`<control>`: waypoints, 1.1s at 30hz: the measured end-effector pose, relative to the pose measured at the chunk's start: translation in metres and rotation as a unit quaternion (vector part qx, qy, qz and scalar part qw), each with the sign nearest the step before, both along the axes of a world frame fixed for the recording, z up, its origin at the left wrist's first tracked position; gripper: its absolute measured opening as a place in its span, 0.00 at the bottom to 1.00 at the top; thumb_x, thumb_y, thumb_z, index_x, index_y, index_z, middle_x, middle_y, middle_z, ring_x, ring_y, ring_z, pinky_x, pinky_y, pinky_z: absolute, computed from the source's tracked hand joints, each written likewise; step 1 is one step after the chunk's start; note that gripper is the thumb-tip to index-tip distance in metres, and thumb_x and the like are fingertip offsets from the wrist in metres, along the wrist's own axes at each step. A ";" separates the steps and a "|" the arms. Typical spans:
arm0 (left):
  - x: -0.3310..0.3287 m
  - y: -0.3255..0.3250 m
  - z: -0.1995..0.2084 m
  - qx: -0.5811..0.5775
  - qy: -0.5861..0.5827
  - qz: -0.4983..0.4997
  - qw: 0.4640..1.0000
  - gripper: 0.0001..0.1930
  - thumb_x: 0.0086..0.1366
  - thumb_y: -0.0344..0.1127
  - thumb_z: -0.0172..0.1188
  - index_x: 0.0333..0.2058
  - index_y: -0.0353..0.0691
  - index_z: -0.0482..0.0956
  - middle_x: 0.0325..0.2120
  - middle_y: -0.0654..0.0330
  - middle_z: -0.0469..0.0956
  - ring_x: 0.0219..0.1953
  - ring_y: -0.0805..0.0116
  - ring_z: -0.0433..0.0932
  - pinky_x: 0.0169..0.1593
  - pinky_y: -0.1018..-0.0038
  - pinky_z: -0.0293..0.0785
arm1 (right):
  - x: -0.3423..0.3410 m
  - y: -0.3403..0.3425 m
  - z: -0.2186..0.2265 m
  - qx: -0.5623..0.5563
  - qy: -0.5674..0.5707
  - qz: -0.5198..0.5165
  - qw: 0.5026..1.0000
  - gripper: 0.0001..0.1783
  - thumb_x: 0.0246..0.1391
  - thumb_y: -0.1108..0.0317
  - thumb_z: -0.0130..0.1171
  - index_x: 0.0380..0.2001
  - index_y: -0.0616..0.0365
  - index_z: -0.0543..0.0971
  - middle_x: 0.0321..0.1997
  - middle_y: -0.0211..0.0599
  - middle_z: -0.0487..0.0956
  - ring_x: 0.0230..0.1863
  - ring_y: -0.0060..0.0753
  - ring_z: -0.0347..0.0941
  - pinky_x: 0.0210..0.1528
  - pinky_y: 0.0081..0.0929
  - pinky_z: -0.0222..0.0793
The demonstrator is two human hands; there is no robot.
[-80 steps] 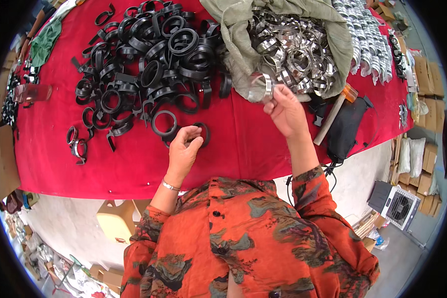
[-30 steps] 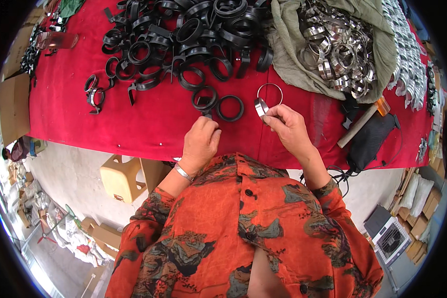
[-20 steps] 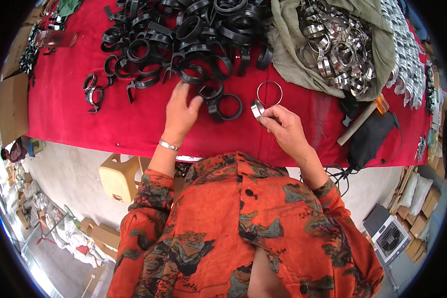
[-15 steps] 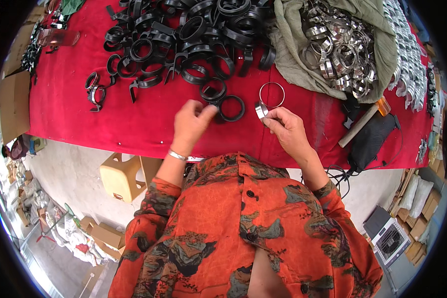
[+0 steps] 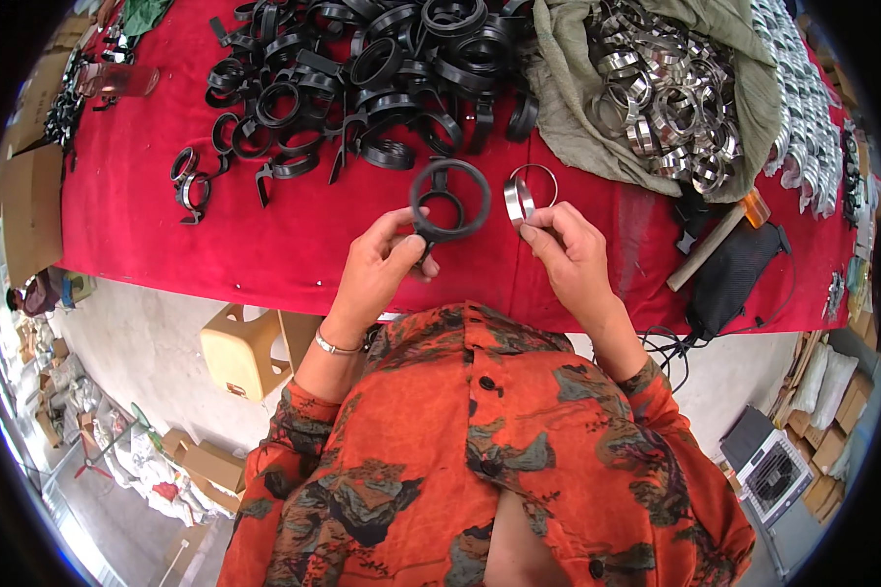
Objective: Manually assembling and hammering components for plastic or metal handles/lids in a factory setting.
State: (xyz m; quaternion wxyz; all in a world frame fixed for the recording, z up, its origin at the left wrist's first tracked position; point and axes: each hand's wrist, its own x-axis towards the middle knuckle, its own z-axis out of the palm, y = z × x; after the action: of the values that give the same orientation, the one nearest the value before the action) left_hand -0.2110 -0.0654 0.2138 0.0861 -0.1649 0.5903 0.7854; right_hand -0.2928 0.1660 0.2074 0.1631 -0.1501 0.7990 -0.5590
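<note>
My left hand [image 5: 377,266] is closed on a black plastic ring [image 5: 484,201], gripping its lower left side and holding it tilted above the red cloth. Under and behind it, partly seen through its opening, lies another black ring [image 5: 440,181]. My right hand [image 5: 568,249] pinches a shiny metal ring [image 5: 517,203] by its lower edge, between thumb and fingers. Behind that one, a thin metal hoop [image 5: 555,184] rests on the cloth, partly covered. The two held rings are a short gap apart.
A heap of black rings [image 5: 377,64] spreads across the far middle. At the far right, metal rings [image 5: 675,108] lie piled on a green cloth [image 5: 568,127]. A hammer [image 5: 705,249] and black pouch [image 5: 739,284] lie to the right. A plastic stool [image 5: 240,352] stands below the table's edge.
My left hand has taken hold of a black ring and lifted it off the cloth. My right hand keeps the metal ring, almost in the same place.
</note>
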 end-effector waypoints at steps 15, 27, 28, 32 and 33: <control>-0.013 0.035 0.012 -0.057 -0.085 -0.053 0.993 0.07 0.59 0.27 0.54 0.34 0.33 0.66 0.26 0.63 0.74 0.25 0.81 0.71 0.25 0.82 0.67 | -0.001 -0.034 0.023 0.081 0.272 0.135 0.949 0.04 0.45 0.74 0.57 0.27 0.57 0.73 0.23 0.35 0.66 0.24 0.37 0.69 0.24 0.31 0.67; -0.001 0.033 0.004 -0.051 -0.042 -0.002 0.998 0.14 0.64 0.44 0.57 0.30 0.39 0.68 0.19 0.67 0.70 0.17 0.83 0.65 0.19 0.85 0.62 | 0.007 -0.036 0.031 0.034 0.230 0.160 0.959 0.05 0.45 0.75 0.59 0.29 0.58 0.75 0.24 0.35 0.69 0.24 0.36 0.71 0.25 0.29 0.68; -0.001 0.033 0.008 -0.014 -0.053 0.012 0.998 0.14 0.64 0.44 0.56 0.30 0.39 0.68 0.20 0.67 0.71 0.17 0.83 0.65 0.19 0.86 0.61 | 0.005 -0.035 0.032 0.035 0.230 0.159 0.959 0.05 0.45 0.75 0.59 0.29 0.58 0.75 0.24 0.35 0.69 0.24 0.36 0.71 0.25 0.29 0.68; 0.003 0.027 0.013 0.004 -0.048 -0.002 0.999 0.13 0.68 0.45 0.48 0.35 0.41 0.69 0.25 0.62 0.76 0.13 0.83 0.65 0.15 0.87 0.57 | -0.005 -0.030 0.046 0.010 0.136 -0.020 0.990 0.11 0.47 0.72 0.62 0.36 0.60 0.76 0.28 0.38 0.74 0.26 0.32 0.72 0.27 0.25 0.68; 0.003 0.028 0.016 0.005 -0.047 -0.005 0.999 0.13 0.68 0.45 0.48 0.35 0.41 0.69 0.25 0.62 0.76 0.13 0.83 0.65 0.15 0.87 0.57 | -0.008 -0.030 0.040 0.017 0.140 -0.013 0.990 0.10 0.50 0.69 0.61 0.36 0.61 0.76 0.27 0.36 0.74 0.25 0.28 0.71 0.26 0.24 0.67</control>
State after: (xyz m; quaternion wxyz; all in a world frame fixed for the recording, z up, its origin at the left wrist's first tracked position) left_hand -0.2076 -0.0374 0.2298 0.1185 -0.1980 0.5828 0.7792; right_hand -0.3013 0.1360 0.2470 0.0445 -0.2138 0.8254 -0.5207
